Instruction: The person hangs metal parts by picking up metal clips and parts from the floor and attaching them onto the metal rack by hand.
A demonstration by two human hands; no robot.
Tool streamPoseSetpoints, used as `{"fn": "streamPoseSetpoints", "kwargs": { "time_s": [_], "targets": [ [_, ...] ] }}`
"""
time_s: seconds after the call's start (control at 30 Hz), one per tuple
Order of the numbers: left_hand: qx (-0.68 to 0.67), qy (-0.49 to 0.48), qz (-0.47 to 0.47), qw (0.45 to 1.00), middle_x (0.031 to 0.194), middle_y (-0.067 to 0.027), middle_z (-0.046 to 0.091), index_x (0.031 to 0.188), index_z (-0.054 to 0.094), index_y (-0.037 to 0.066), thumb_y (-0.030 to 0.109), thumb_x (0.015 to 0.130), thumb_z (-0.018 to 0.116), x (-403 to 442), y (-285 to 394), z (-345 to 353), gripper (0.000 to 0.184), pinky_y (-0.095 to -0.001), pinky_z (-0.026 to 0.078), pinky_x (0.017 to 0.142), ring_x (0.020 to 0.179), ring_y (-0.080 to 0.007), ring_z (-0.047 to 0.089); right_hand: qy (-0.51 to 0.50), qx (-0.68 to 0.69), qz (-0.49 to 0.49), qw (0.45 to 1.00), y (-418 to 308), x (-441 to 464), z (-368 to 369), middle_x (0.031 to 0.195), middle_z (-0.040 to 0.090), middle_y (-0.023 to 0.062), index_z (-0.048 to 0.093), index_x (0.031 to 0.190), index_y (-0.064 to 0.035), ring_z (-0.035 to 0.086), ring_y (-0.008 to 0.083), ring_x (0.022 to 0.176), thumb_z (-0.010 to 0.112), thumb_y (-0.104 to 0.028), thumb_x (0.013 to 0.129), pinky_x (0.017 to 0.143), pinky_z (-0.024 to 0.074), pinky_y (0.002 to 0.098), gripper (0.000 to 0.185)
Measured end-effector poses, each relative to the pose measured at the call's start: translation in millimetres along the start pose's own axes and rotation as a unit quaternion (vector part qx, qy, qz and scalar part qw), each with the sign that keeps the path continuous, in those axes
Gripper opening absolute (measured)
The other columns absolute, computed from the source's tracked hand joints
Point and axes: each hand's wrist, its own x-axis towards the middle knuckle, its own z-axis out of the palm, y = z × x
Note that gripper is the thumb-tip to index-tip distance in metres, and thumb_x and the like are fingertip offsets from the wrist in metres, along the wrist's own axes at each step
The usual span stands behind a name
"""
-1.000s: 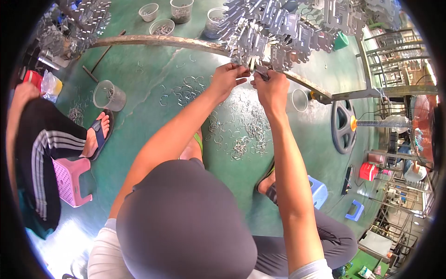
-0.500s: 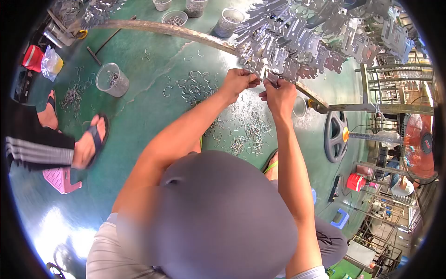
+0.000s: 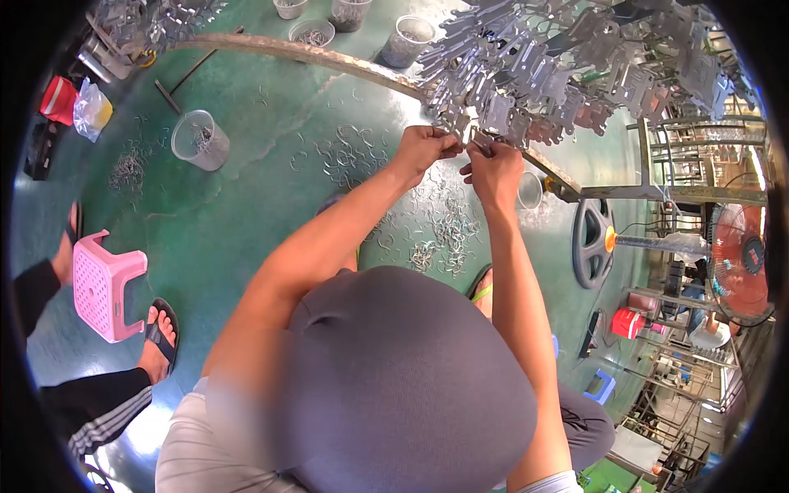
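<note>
My left hand (image 3: 423, 154) is raised to the lower edge of a dense hanging bunch of flat, slotted metal plates (image 3: 526, 74). Its thumb and fingers are pinched together, and whatever they grip is too small to make out. Close beside it, my right hand (image 3: 496, 171) has its fingers closed on a small metal plate (image 3: 482, 143) at the bottom of the bunch. Beneath my hands, loose bent wire hooks (image 3: 450, 226) lie scattered on the green floor, with another spread of wire hooks (image 3: 349, 156) to the left.
A metal rail (image 3: 304, 53) crosses ahead of me. Clear tubs stand about, one tub (image 3: 201, 141) at left and another tub (image 3: 530, 191) by my right hand. A pink stool (image 3: 107, 287) and a person's sandalled foot (image 3: 162, 333) are at left. A fan (image 3: 744, 259) stands right.
The other person at left has stepped back toward the lower left, uncovering the pink stool. Both my hands stay at nearly the same spot under the plates.
</note>
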Motion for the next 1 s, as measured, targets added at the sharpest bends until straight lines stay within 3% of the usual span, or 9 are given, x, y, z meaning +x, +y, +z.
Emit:
{"fn": "streamPoseSetpoints", "kwargs": {
  "time_s": [0.17,0.27,0.3,0.43,0.53,0.57,0.7,0.83,1.0],
  "targets": [
    [0.062,-0.001,-0.029,0.998,0.097,-0.0134,0.076,0.106,0.071,-0.007,0.009,0.099,0.069,-2.5,7.8,2.9,0.017,-0.0326,0.062,0.082,0.088,-0.0209,0.074,0.006,0.044,0.000,0.999,8.4,1.2,-1.2,0.080,0.076,0.0215,0.077,0.099,0.0073,0.077,0.0284,0.067,0.075,-0.020,0.091,0.059,0.0601,0.0407,0.029],
    [0.029,-0.030,-0.042,0.998,0.104,-0.0146,0.076,0.115,0.069,-0.006,0.014,0.102,0.068,-7.2,8.8,-3.0,0.024,-0.0326,0.062,0.082,0.092,-0.0220,0.075,0.049,-0.296,-0.017,0.954,-19.3,-26.9,-17.7,0.086,0.076,0.0244,0.075,0.099,0.0076,0.077,0.0346,0.077,0.078,-0.031,0.090,0.070,0.0601,0.0485,0.040],
    [0.035,-0.025,-0.052,0.998,0.105,-0.0148,0.076,0.116,0.068,-0.006,0.015,0.103,0.067,-11.7,13.2,-4.1,0.025,-0.0331,0.062,0.083,0.092,-0.0225,0.075,0.045,-0.281,0.024,0.958,-36.3,-39.0,-25.8,0.087,0.075,0.0243,0.074,0.101,0.0076,0.076,0.0383,0.083,0.079,-0.041,0.089,0.078,0.0583,0.0496,0.050],
    [0.093,-0.010,-0.092,0.991,0.108,-0.0157,0.076,0.123,0.065,-0.006,0.019,0.105,0.064,-33.4,29.8,-8.3,0.031,-0.0349,0.061,0.085,0.095,-0.0243,0.075,0.113,0.014,-0.042,0.993,-77.0,-57.8,-28.3,0.087,0.076,0.0192,0.072,0.107,0.0055,0.073,0.0338,0.073,0.079,-0.039,0.090,0.071,0.0554,0.0406,0.048],
    [0.173,-0.010,-0.121,0.977,0.109,-0.0151,0.076,0.124,0.066,-0.006,0.025,0.106,0.063,-54.7,44.1,-7.5,0.036,-0.0350,0.060,0.088,0.098,-0.0231,0.074,0.151,0.046,-0.095,0.983,-71.2,-41.8,-16.0,0.085,0.075,0.0187,0.073,0.103,0.0051,0.070,0.0327,0.068,0.076,-0.032,0.093,0.067,0.0535,0.0425,0.038],
    [0.195,-0.023,-0.124,0.973,0.109,-0.0146,0.076,0.124,0.066,-0.005,0.025,0.105,0.063,-62.3,49.2,-10.7,0.036,-0.0346,0.060,0.088,0.098,-0.0226,0.074,0.158,0.057,-0.141,0.976,-65.4,-37.2,-15.2,0.083,0.073,0.0194,0.073,0.095,0.0048,0.069,0.0339,0.067,0.072,-0.024,0.095,0.065,0.0523,0.0436,0.029],
    [0.250,-0.059,-0.130,0.958,0.110,-0.0119,0.075,0.122,0.067,-0.001,0.026,0.105,0.065,-94.4,83.3,-13.5,0.032,-0.0345,0.059,0.090,0.099,-0.0204,0.072,0.137,0.104,-0.145,0.974,-63.5,-44.9,-18.6,0.079,0.069,0.0207,0.070,0.083,0.0047,0.068,0.0377,0.067,0.070,-0.018,0.094,0.065,0.0511,0.0449,0.025],
    [0.328,-0.080,-0.083,0.938,0.107,-0.0111,0.077,0.122,0.069,0.001,0.026,0.105,0.065,-104.6,112.8,-5.2,0.030,-0.0327,0.058,0.088,0.097,-0.0183,0.073,0.124,0.046,-0.143,0.981,-58.7,-50.5,-32.5,0.081,0.068,0.0211,0.066,0.081,0.0025,0.066,0.0418,0.072,0.069,-0.019,0.092,0.065,0.0503,0.0482,0.024],
    [0.420,-0.129,0.051,0.897,0.103,-0.0109,0.076,0.123,0.069,0.000,0.022,0.103,0.068,-108.9,154.5,43.9,0.030,-0.0299,0.057,0.083,0.092,-0.0150,0.072,0.100,-0.017,-0.142,0.985,-53.4,-44.2,-46.8,0.088,0.069,0.0202,0.065,0.084,-0.0009,0.068,0.0433,0.079,0.064,-0.024,0.093,0.069,0.0521,0.0520,0.025]
  ]
}}
